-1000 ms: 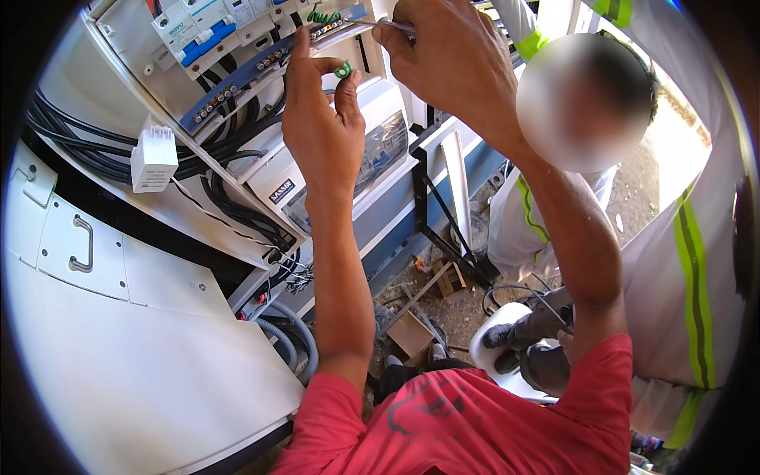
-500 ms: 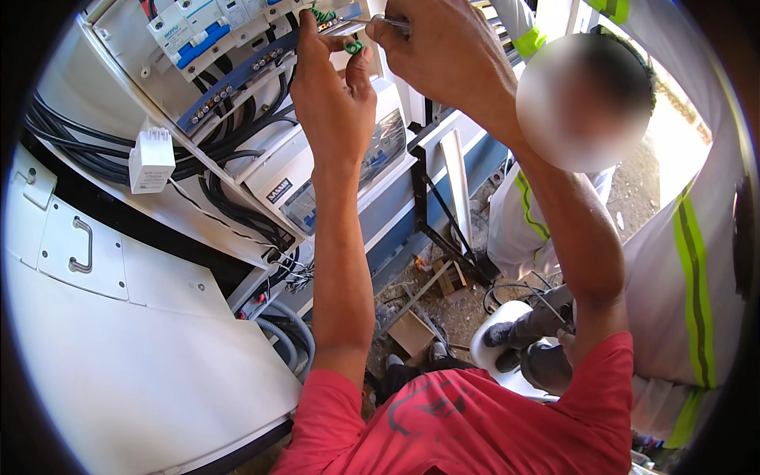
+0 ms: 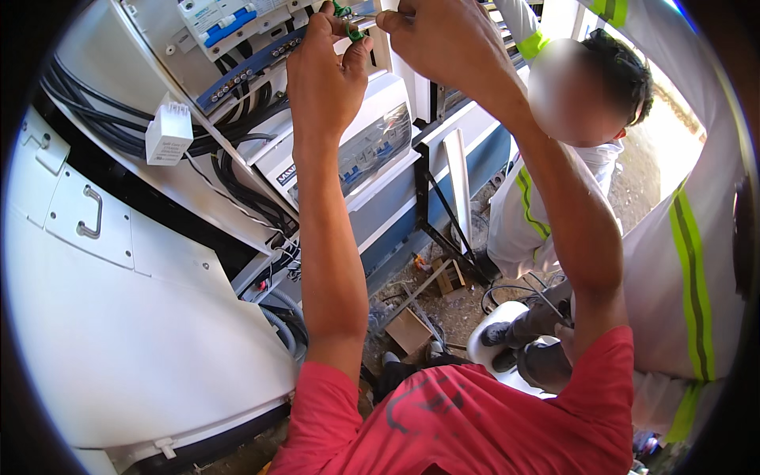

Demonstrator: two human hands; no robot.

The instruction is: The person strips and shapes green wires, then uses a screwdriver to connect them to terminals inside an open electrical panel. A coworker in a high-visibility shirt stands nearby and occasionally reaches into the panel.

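My left hand (image 3: 329, 85) is closed near the top edge, thumb and fingers pinched on a green wire (image 3: 355, 36). My right hand (image 3: 453, 57) is beside it, fingers wrapped round a slim metal tool, apparently a screwdriver (image 3: 367, 15), whose shaft points left at the green wires. Both hands are at a blue terminal bar (image 3: 247, 73) with a row of screws, below white circuit breakers (image 3: 228, 25) with blue switches. The wire's end is partly hidden by my fingers.
Black cables (image 3: 83, 95) and a white block (image 3: 168, 134) hang at left, above a white panel (image 3: 127, 332). A covered breaker box (image 3: 360, 146) sits lower. Co-workers in reflective-striped clothing (image 3: 681, 277) stand at right. A white stool (image 3: 487, 340), cardboard (image 3: 408, 332) and cords are below.
My left hand has moved upward with the green wire, closer to the terminal bar and the tool. The view has shifted slightly, and the co-worker's head has moved a little upward.
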